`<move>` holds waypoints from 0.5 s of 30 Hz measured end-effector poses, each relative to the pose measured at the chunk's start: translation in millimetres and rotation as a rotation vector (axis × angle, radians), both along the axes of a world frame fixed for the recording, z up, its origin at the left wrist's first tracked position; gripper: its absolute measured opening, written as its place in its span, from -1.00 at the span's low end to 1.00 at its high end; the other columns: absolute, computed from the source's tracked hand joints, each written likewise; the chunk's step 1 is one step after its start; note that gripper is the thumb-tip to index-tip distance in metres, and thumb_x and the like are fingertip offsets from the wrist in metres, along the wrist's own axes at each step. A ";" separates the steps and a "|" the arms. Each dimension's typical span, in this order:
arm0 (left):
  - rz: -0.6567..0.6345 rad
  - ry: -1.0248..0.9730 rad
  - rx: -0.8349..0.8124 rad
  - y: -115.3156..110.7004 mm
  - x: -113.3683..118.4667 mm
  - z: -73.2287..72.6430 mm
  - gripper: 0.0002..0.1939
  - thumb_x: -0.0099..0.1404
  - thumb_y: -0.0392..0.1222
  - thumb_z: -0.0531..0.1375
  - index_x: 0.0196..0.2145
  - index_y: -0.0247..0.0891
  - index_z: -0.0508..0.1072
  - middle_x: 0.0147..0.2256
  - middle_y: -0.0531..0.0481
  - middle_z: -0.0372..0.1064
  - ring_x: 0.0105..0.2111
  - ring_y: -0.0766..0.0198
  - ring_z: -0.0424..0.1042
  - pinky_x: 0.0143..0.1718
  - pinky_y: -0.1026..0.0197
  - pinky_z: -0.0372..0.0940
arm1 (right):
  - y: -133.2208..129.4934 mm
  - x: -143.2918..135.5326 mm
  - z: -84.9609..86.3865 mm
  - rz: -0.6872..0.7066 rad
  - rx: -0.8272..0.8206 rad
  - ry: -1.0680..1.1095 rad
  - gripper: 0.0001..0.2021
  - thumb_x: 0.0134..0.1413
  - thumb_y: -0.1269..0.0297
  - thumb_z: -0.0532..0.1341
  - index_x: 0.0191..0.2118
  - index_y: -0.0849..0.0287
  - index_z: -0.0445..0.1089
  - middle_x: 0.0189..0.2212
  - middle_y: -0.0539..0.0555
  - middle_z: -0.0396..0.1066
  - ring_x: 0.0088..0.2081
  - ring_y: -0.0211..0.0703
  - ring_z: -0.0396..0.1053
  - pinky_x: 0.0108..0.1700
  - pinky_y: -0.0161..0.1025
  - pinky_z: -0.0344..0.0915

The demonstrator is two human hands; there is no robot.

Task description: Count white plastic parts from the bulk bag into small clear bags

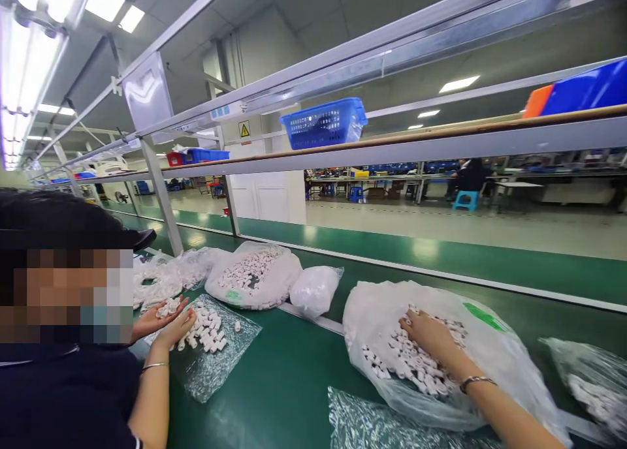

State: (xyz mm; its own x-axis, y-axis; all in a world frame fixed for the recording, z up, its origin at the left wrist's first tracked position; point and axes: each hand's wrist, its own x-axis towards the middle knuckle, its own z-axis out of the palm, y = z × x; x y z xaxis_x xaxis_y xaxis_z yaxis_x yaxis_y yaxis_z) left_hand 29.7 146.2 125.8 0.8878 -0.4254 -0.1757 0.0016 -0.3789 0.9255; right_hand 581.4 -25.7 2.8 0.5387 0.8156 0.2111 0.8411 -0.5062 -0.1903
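My right hand [422, 331] reaches from the lower right into a large open clear plastic bag [499, 364]. Its fingers are curled down onto a heap of small white cylindrical parts [416, 364], and their tips are partly hidden among the pieces. A bracelet circles that wrist. My left hand does not show. In front of the bag lies a flat sheet of clear bubble film [362, 416], cut off by the bottom edge.
To the left, a co-worker's hands [171, 322] hold white parts above another film sheet [210, 371]. Beyond are an open bag of parts [255, 273] and a small tied bag [316, 291]. A bag [592, 384] lies right. A blue basket [323, 124] stands on the overhead shelf [441, 142].
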 end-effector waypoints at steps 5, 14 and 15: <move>1.170 -0.491 -0.444 18.4 -44.9 -7.8 -0.71 -0.15 0.28 0.37 -0.44 0.23 0.57 -0.52 0.28 0.49 -0.43 0.11 0.59 -0.65 0.18 0.36 | -12.6 0.8 3.9 0.072 -0.038 -0.002 -0.67 0.30 0.20 0.03 -0.02 0.21 0.45 -0.15 0.37 0.44 -0.13 0.19 0.46 -0.19 -0.10 0.23; 1.051 -0.072 -1.075 -251.4 248.2 -48.4 -0.85 0.28 -0.21 0.22 -0.32 -0.37 0.52 -0.30 -0.20 0.50 -0.32 0.17 0.54 -0.26 0.17 0.44 | -31.2 2.6 20.3 0.214 0.066 0.140 -0.70 0.26 0.23 0.06 -0.11 0.16 0.50 -0.17 0.24 0.50 -0.12 0.08 0.43 -0.11 -0.17 0.22; 1.147 0.033 -1.309 -262.9 281.0 -62.5 -0.87 0.27 -0.30 0.21 -0.34 -0.46 0.50 -0.33 -0.24 0.47 -0.35 0.20 0.52 -0.24 0.20 0.42 | -34.9 1.5 20.2 0.239 0.098 0.168 -0.70 0.25 0.21 0.06 -0.11 0.15 0.51 -0.16 0.22 0.51 -0.11 0.07 0.43 -0.09 -0.17 0.22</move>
State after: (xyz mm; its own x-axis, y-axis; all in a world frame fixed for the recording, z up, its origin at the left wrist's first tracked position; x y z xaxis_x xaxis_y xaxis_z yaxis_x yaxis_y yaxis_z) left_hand 310.7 -116.8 63.3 0.8187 0.5008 -0.2808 -0.2661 0.7644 0.5873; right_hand 582.9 -60.6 23.0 0.3679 0.9038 0.2187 0.8867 -0.2702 -0.3750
